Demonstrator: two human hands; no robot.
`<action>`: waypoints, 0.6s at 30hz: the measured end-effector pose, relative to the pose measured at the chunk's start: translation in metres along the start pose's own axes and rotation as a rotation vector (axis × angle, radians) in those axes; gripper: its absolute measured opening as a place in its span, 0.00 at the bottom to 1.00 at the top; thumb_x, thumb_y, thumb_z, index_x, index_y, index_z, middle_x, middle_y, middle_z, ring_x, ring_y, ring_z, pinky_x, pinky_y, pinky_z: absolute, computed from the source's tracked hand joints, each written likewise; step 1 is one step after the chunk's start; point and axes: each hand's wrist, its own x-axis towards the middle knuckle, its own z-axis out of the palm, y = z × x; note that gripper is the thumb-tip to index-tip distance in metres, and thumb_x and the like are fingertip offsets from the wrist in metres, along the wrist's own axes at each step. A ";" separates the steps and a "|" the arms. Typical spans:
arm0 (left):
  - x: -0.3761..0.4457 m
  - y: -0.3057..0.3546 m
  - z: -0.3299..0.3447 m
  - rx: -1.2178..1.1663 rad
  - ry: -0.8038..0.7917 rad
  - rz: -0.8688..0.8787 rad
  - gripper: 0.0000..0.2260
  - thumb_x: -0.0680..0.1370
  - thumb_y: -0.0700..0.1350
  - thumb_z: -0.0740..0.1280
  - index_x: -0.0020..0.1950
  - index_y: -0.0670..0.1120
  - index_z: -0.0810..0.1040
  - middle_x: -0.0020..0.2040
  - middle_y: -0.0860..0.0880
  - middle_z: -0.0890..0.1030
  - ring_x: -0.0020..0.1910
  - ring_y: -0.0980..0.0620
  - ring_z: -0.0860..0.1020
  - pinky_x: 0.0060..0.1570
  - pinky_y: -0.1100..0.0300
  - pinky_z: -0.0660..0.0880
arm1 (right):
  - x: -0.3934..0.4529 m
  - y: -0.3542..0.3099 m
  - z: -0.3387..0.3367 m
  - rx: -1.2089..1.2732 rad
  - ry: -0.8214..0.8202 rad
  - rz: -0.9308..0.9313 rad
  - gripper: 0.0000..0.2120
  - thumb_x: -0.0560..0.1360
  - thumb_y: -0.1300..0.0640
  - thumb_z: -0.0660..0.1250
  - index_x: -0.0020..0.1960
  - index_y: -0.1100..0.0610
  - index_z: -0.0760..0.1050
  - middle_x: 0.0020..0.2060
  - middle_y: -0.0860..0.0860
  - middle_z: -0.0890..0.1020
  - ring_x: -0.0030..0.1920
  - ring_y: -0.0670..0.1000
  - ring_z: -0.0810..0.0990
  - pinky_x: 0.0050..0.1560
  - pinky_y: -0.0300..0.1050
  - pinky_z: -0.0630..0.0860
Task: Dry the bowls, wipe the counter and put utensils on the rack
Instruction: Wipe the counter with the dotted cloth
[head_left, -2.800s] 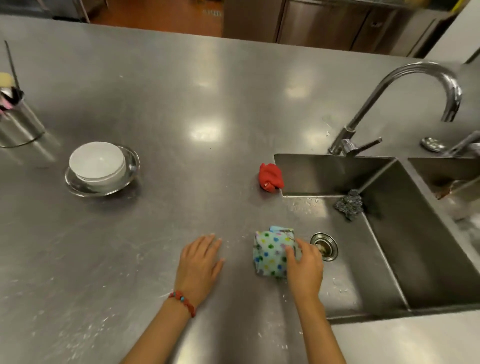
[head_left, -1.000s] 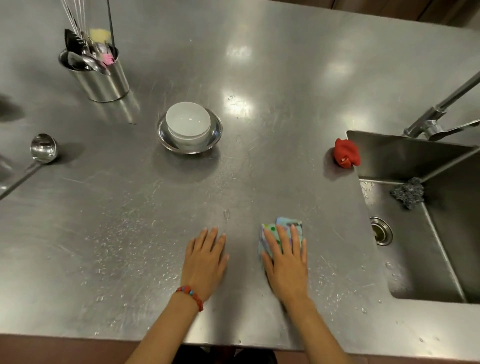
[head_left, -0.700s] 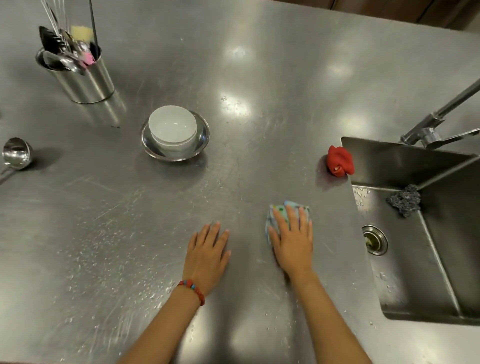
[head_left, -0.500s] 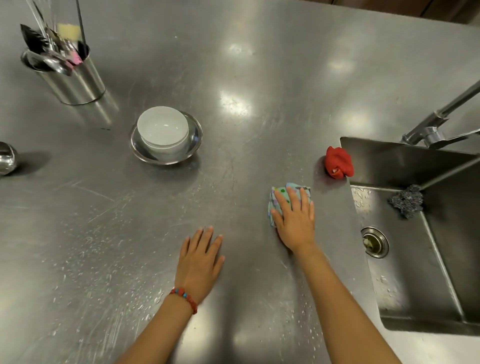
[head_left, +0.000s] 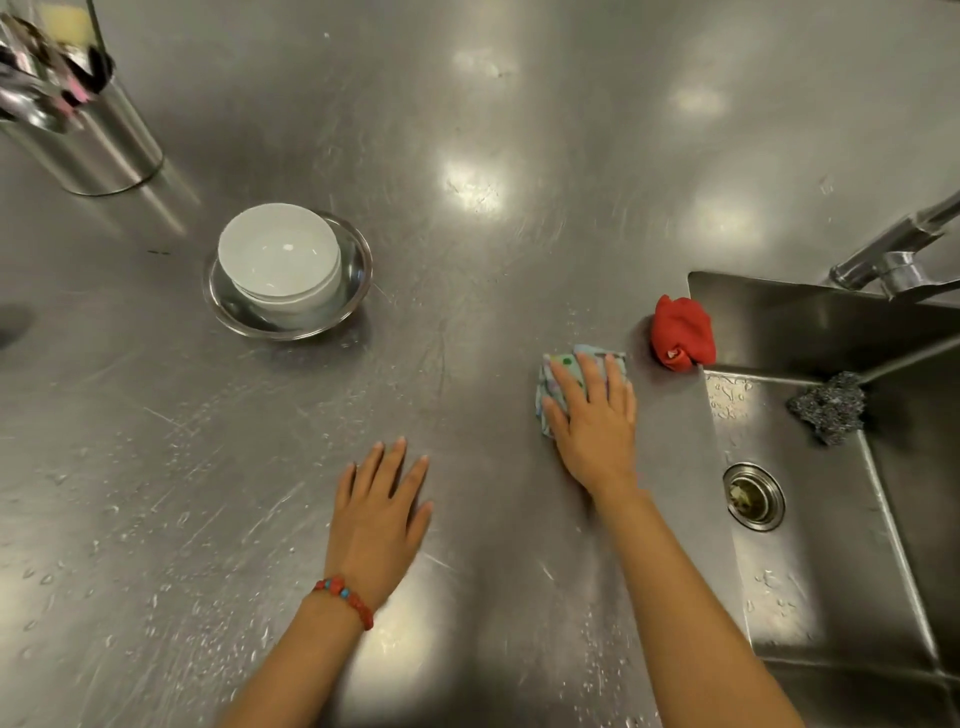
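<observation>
— Two bowls, where?
— White bowl (head_left: 279, 253) nested in the steel bowl (head_left: 358, 270), far left on the counter (head_left: 519, 208).
— Your hands?
— My left hand (head_left: 382, 525) lies flat, fingers spread, empty. My right hand (head_left: 592, 426) presses flat on the dotted cloth (head_left: 553, 387), beside the sink (head_left: 831, 519).

Two hands (head_left: 382, 525) (head_left: 592, 423), two cloths (head_left: 558, 384) (head_left: 680, 332), two bowls (head_left: 278, 260) (head_left: 353, 291), one scourer (head_left: 828, 408).

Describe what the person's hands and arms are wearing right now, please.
Both forearms are bare, with no sleeves in view. The left hand has a red beaded bracelet with blue beads around its wrist. The right hand wears nothing: no glove, ring or band visible.
</observation>
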 end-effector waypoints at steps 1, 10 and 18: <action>0.000 0.000 0.000 0.000 -0.012 -0.014 0.28 0.78 0.57 0.45 0.59 0.43 0.78 0.61 0.39 0.78 0.59 0.37 0.76 0.54 0.38 0.72 | 0.021 0.004 -0.001 -0.014 -0.001 0.004 0.21 0.78 0.46 0.56 0.71 0.46 0.62 0.73 0.52 0.62 0.75 0.58 0.53 0.72 0.56 0.50; 0.002 0.006 -0.002 -0.012 -0.020 -0.068 0.33 0.79 0.58 0.39 0.58 0.43 0.79 0.61 0.39 0.78 0.59 0.36 0.76 0.55 0.38 0.71 | 0.046 -0.001 0.002 -0.003 -0.008 -0.053 0.23 0.79 0.47 0.54 0.73 0.45 0.58 0.74 0.52 0.59 0.75 0.57 0.48 0.73 0.56 0.46; 0.003 0.007 -0.001 -0.031 -0.050 -0.103 0.31 0.80 0.57 0.40 0.59 0.43 0.78 0.61 0.40 0.78 0.60 0.37 0.76 0.57 0.38 0.70 | 0.088 0.005 -0.002 -0.033 -0.051 -0.065 0.22 0.79 0.46 0.53 0.73 0.45 0.58 0.75 0.50 0.57 0.75 0.56 0.47 0.74 0.55 0.45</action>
